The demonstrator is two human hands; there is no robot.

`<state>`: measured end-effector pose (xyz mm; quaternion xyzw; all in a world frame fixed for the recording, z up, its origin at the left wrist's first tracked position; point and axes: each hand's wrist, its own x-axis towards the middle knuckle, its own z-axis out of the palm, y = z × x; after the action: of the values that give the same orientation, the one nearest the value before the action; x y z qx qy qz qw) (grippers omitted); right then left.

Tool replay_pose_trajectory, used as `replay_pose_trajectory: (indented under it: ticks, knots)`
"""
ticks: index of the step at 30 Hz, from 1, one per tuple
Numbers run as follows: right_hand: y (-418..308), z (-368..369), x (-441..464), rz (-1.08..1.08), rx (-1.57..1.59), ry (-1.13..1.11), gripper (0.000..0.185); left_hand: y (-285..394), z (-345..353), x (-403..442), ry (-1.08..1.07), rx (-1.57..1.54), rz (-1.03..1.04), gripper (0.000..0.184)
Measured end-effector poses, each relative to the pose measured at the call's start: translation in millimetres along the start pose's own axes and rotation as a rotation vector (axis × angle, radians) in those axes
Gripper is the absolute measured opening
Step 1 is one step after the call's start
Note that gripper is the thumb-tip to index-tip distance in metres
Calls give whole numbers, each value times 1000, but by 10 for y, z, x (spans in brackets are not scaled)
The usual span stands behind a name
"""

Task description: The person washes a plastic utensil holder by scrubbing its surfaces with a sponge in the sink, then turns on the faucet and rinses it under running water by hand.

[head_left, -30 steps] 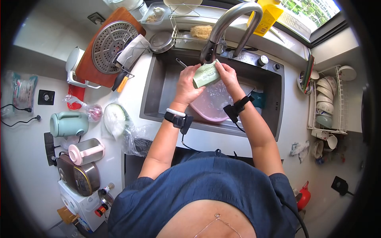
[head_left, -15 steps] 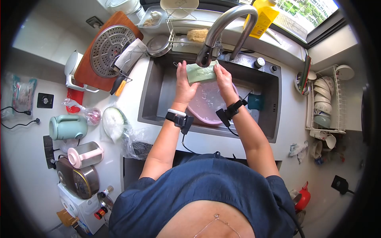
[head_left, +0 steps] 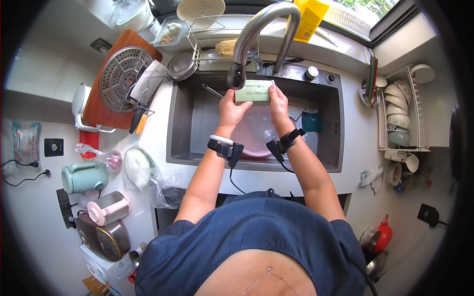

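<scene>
Between my two hands is a pale green rectangular piece with rows of small dark marks or slots [head_left: 254, 93]; its exact kind I cannot make out. My left hand [head_left: 231, 111] grips its left end, thumb along the lower edge. The right end is held in my right hand [head_left: 279, 104]. Just above its left end hangs the spout of the curved metal faucet [head_left: 239, 59]. Below, a pink basin [head_left: 256, 154] with water in it sits in the dark grey sink [head_left: 197, 159], partly hidden by my hands and the green piece.
A teal thing [head_left: 312, 122] lies at the sink's right. Left on the counter stand a cutting board [head_left: 91, 111] with a round perforated steel plate [head_left: 126, 74], and a bagged melon-like thing [head_left: 137, 165]. Behind is a wire rack [head_left: 197, 49]; at right, a bowl rack [head_left: 419, 113].
The green piece has turned level and shows its marked face more plainly, still in both hands. The view has shifted, so the surroundings sit slightly further left and higher.
</scene>
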<state>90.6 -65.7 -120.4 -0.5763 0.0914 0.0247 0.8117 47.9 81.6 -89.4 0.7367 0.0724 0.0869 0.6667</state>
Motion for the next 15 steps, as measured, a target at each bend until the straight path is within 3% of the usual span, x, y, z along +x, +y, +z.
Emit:
replay_pose_trajectory:
  ticks: [1, 4, 10, 15]
  knots:
    - [18, -21, 12, 13, -7, 6, 33, -22, -11, 29, -42, -150, -23, 31]
    - [67, -14, 10, -9, -6, 24, 35, -43, -71, 80, -158, -200, -163, 26]
    - [-56, 49, -81, -19, -63, -78, 37, -16, -208, 94, -350, -399, -435, 33]
    - [11, 139, -37, -3, -97, -181, 36, 67, -304, -8, -323, -467, -393, 32]
